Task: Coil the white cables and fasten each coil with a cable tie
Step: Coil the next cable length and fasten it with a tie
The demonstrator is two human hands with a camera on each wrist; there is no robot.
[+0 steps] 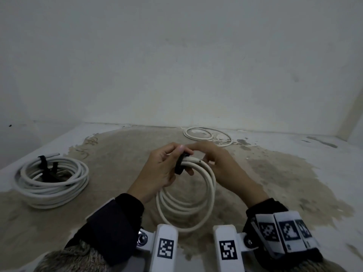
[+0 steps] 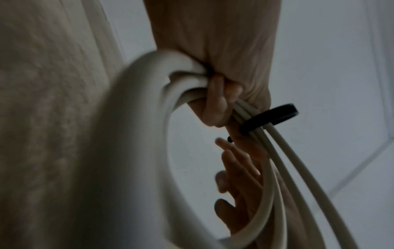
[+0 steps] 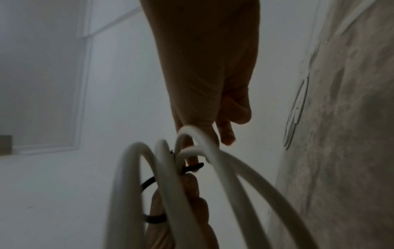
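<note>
At the left of the head view I am seeing a big coil lying on the floor with black ties across it, so I am judging that one finished, though I cannot tell how tight the ties are. Moving toward the centre, my left hand is curling round the top of the small coil, which is hanging in the air between both hands, and its thumb and forefinger are pinching the black tie that is looping round the bunched strands. In the left wrist view the tie is sitting as a loose ring round the strands just below the clenched fingers, so I am reading it as wrapped but not yet cinched. Just right of centre, my right hand is pinching the same bundle beside the tie, its fingers bent around the strands; the right wrist view is showing the fingertips at the white loops with the tie just beyond them. Further right and higher in the head view, near the wall, a third cable is lying in a loose flat loop with no tie that I can make out, so I am judging that one left to do. Overall I am putting the task near the middle: one coil done, one being fastened, one waiting.
</note>
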